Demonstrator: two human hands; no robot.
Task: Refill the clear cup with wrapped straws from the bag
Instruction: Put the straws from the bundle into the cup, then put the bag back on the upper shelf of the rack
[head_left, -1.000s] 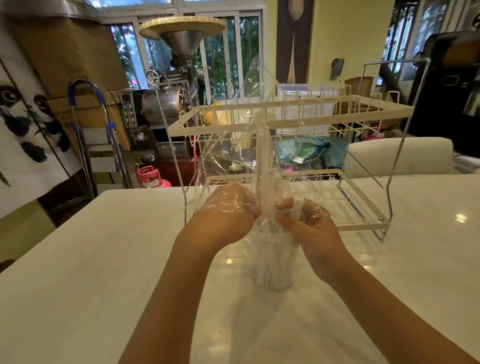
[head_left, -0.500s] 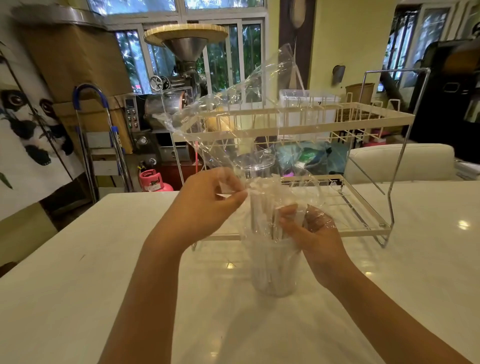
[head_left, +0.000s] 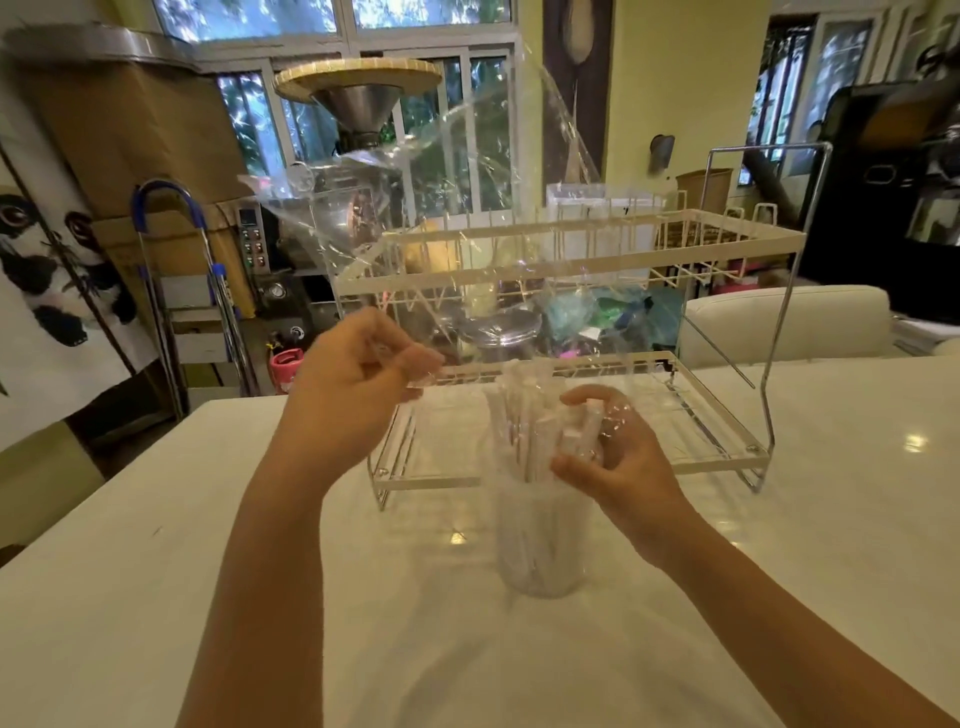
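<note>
the left hand (head_left: 358, 384) pinches the clear bag (head_left: 457, 218), lifting it off, while the right hand (head_left: 608, 457) has its grip clamped around the wrapped straws (head_left: 524, 426), keeping them standing in the clear cup (head_left: 540, 540) on the tabletop (head_left: 156, 597).

no readable text, no labels, brands, numbers or signs legible
</note>
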